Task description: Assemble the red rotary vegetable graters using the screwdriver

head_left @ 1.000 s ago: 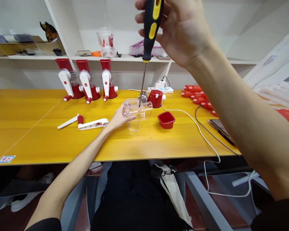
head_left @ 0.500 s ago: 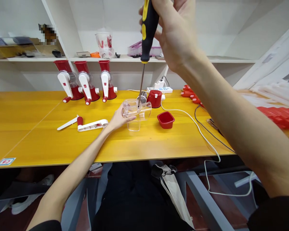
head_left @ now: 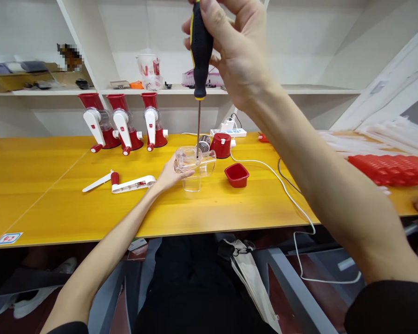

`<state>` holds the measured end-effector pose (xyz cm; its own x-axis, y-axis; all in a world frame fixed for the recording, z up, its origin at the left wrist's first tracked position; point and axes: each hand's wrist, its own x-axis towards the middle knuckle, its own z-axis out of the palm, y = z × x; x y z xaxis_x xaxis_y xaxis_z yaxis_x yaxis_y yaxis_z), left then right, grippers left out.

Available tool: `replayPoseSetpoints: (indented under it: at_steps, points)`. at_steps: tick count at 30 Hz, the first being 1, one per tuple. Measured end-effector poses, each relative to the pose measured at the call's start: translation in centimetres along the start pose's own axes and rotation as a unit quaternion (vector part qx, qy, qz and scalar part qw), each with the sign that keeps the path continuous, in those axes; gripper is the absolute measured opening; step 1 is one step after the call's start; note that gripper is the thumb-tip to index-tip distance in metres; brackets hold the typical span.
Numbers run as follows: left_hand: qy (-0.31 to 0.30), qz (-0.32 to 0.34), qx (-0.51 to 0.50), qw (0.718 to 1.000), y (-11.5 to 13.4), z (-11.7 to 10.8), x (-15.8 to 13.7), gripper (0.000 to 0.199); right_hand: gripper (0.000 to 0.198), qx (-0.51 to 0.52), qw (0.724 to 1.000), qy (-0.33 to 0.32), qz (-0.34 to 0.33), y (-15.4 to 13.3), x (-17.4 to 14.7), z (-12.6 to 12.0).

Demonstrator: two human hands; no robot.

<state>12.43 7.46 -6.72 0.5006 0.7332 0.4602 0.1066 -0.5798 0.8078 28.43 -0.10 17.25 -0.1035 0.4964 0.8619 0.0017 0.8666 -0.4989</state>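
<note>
Presently upright: screwdriver (head_left: 199,60), clenched in right hand (head_left: 237,51), tip inside clear housing (head_left: 194,162). Housing steadied on yellow table (head_left: 55,195) by left hand (head_left: 167,174), fingers wrapped against its near side.

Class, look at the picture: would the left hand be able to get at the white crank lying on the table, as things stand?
Probably yes. The crank lies on bare table just beside the left hand, with nothing between them. But that hand is steadying the clear housing under the screwdriver, so it would have to let go first.

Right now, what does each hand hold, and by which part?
Right hand: black-and-yellow screwdriver, by its handle. Left hand: clear plastic housing, by its left end.
</note>
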Motion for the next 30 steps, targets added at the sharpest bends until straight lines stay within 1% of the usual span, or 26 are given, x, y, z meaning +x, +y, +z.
replayPoseSetpoints:
  at_steps: [4,7,8,9,10,12,15,18,20,21,23,25,27,30]
  points:
    - [0.005,-0.004,-0.006,1.0,0.1,0.0,0.0,0.075,0.009,-0.063,0.994,0.086,-0.025,-0.1,-0.1,0.5]
    - [0.002,0.0,-0.016,1.0,0.2,0.0,0.0,0.077,0.011,-0.12,0.98,0.151,-0.056,-0.2,-0.4,1.0]
    - [0.0,0.001,-0.019,1.0,0.3,0.0,0.0,0.076,0.01,-0.138,0.976,0.16,-0.061,-0.2,-0.5,1.1]
    - [-0.002,0.0,-0.02,1.0,0.3,0.0,0.0,0.076,0.01,-0.151,0.974,0.155,-0.061,-0.3,-0.6,1.3]
    - [-0.002,-0.002,-0.021,1.0,0.4,0.0,0.0,0.076,0.011,-0.157,0.976,0.138,-0.059,-0.2,-0.7,1.4]
    - [-0.003,-0.003,-0.025,1.0,0.5,0.0,0.0,0.077,0.014,-0.138,0.987,0.074,-0.048,-0.2,-0.6,1.2]
    - [-0.006,-0.002,-0.037,0.999,0.6,0.0,0.1,0.08,0.025,-0.072,0.997,-0.035,-0.008,-0.3,-0.1,0.0]
    - [-0.008,-0.007,-0.039,0.999,0.5,0.1,0.0,0.082,0.026,-0.024,0.991,-0.121,0.059,-1.2,0.2,-1.9]
    - [-0.011,0.0,-0.035,0.999,0.4,0.1,0.0,0.082,0.029,-0.02,0.98,-0.168,0.103,-2.1,0.2,-3.0]
    - [-0.011,0.006,-0.031,0.999,0.4,0.1,0.0,0.082,0.032,-0.022,0.976,-0.182,0.113,-2.5,0.2,-3.3]
    - [-0.005,0.015,-0.019,1.0,0.4,0.1,-0.1,0.082,0.035,-0.033,0.974,-0.195,0.111,-3.0,0.2,-3.7]
    - [0.002,0.015,-0.009,1.0,0.4,0.1,-0.2,0.082,0.036,-0.054,0.977,-0.186,0.089,-2.8,0.3,-3.5]
    - [0.004,0.016,-0.003,1.0,0.4,0.2,-0.2,0.082,0.036,-0.075,0.982,-0.156,0.078,-2.4,0.5,-3.1]
    - [0.002,0.026,-0.001,1.0,0.3,0.2,-0.1,0.084,0.041,-0.107,0.986,-0.096,0.086,-2.1,0.4,-2.1]
